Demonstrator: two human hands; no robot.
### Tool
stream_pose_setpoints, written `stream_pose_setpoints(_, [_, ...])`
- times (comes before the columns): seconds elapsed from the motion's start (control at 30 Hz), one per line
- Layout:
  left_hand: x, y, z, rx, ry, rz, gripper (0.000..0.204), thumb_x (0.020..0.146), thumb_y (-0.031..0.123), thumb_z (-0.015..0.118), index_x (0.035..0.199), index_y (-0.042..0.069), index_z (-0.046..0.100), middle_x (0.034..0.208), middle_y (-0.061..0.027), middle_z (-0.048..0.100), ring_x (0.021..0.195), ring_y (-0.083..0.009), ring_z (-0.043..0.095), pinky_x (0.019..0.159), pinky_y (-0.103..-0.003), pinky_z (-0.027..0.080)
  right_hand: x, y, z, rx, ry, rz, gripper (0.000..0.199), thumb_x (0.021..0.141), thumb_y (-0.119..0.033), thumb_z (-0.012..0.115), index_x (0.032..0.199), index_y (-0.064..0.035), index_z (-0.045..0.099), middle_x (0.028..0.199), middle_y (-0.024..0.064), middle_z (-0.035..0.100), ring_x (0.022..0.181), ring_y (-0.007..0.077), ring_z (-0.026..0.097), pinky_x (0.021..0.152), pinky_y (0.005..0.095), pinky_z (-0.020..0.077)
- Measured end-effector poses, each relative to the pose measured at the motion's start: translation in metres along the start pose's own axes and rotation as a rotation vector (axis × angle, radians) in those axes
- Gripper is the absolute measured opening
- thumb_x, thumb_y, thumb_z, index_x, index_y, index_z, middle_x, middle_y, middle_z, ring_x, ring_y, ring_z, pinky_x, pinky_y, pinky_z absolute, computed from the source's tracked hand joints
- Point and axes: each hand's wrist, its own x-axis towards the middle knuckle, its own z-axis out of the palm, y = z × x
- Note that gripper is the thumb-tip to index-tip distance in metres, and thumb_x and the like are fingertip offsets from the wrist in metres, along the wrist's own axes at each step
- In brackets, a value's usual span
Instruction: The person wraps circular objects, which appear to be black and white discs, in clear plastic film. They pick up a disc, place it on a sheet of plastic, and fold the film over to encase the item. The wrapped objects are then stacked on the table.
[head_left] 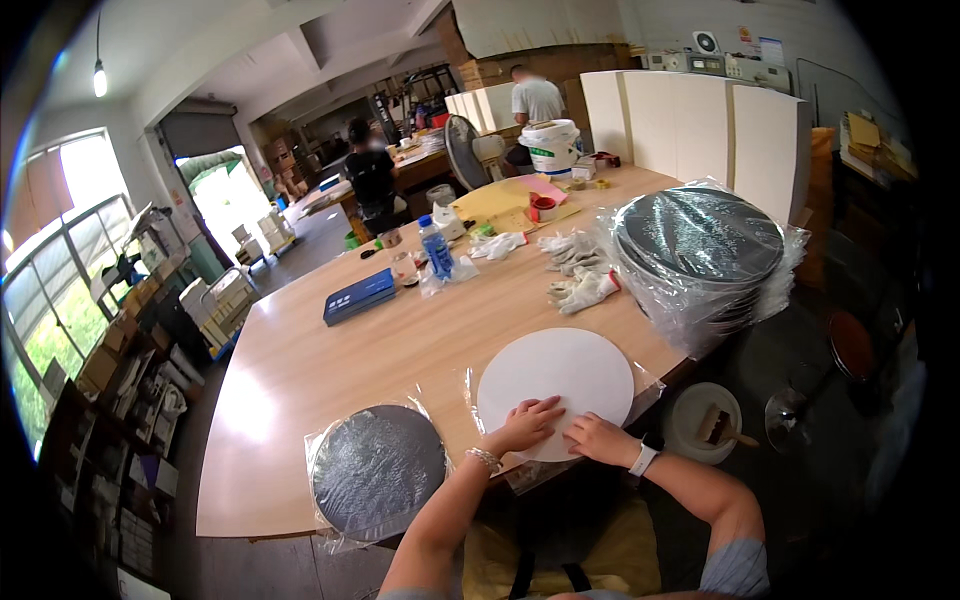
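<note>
White round sheet [560,370], one, flat at the near edge of the wood-grained table [280,430]; left hand [527,425] palm down on it, fingers slightly spread; right hand [599,439] just beside, fingers bent onto it, any pinch impossible to tell; best kept flat under light, even pressure; one plastic-wrapped grey disc [380,470] to the left; one wrapped disc stack [700,240] farther right, layers uncountable; one blue-capped bottle [436,250]; one white bucket [552,148]; two co-workers [372,180] beyond.

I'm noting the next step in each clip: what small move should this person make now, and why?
Probably, with the left hand steadying the white disc, the right hand could straighten the clear plastic at the disc's right edge: both hands rest on the disc's near part, and the plastic sticks out past that edge.
</note>
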Motion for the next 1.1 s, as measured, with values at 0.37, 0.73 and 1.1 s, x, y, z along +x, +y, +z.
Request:
stream_pose_setpoints(0.37, [-0.003, -0.012, 0.009, 0.031, 0.027, 0.036, 0.052, 0.085, 0.027, 0.054, 0.136, 0.026, 0.043, 0.151, 0.0026, 0.024, 0.130, -0.0286, 0.032, 0.105, -0.049, 0.025, -0.049, -0.034, -0.052, -0.014, -0.276, -0.297, 0.012, 0.078, -0.015, 0.062, 0.083, -0.0057, 0.057, 0.080, 0.0074, 0.054, 0.080, 0.0243, 0.055, 0.072, 0.0336, 0.0471])
stream_pose_setpoints(0.73, [-0.003, 0.002, -0.007, -0.017, -0.069, 0.057, 0.065, 0.078, 0.042, 0.063, 0.137, 0.025, 0.042, 0.152, 0.0018, 0.022, 0.133, -0.0290, 0.026, 0.105, -0.051, 0.022, -0.067, -0.016, -0.064, -0.058, -0.241, -0.100, 0.018, 0.075, -0.018, 0.068, 0.087, -0.0061, 0.061, 0.085, 0.0076, 0.055, 0.090, 0.0245, 0.055, 0.080, 0.0340, 0.0460])
stream_pose_setpoints(1.1, [0.008, 0.008, -0.005, -0.040, -0.039, 0.129, 0.064, 0.078, 0.039, 0.065, 0.136, 0.024, 0.044, 0.152, 0.0003, 0.023, 0.132, -0.0295, 0.027, 0.106, -0.049, 0.022, -0.120, -0.087, 0.053, 0.350, -0.464, -0.283, 0.013, 0.079, -0.016, 0.055, 0.070, -0.0073, 0.052, 0.073, 0.0105, 0.053, 0.063, 0.0283, 0.056, 0.057, 0.0355, 0.0500])
